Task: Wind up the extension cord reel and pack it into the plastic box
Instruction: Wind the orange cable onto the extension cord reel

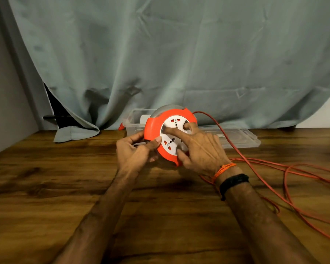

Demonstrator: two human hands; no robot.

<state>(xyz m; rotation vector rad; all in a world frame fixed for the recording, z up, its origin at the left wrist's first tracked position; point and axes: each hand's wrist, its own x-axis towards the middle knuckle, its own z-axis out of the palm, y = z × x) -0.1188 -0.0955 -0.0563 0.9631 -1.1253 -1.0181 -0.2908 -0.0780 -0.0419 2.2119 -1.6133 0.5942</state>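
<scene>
An orange extension cord reel (153, 125) with a white socket face is held tilted above the wooden table (65, 187). My left hand (135, 149) grips its left rim, thumb on the front. My right hand (198, 147) lies over the white face, fingers pressed onto it and thumb at the lower rim. The orange cord (255, 174) leaves the reel's top right and lies in loose loops on the table to the right. A clear plastic box (135, 124) stands behind the reel, partly hidden by it.
The box's clear lid (240, 137) lies flat to the right of the box. A grey-green curtain (160, 54) hangs behind the table, its hem resting on the table at back left. A wall borders the left side.
</scene>
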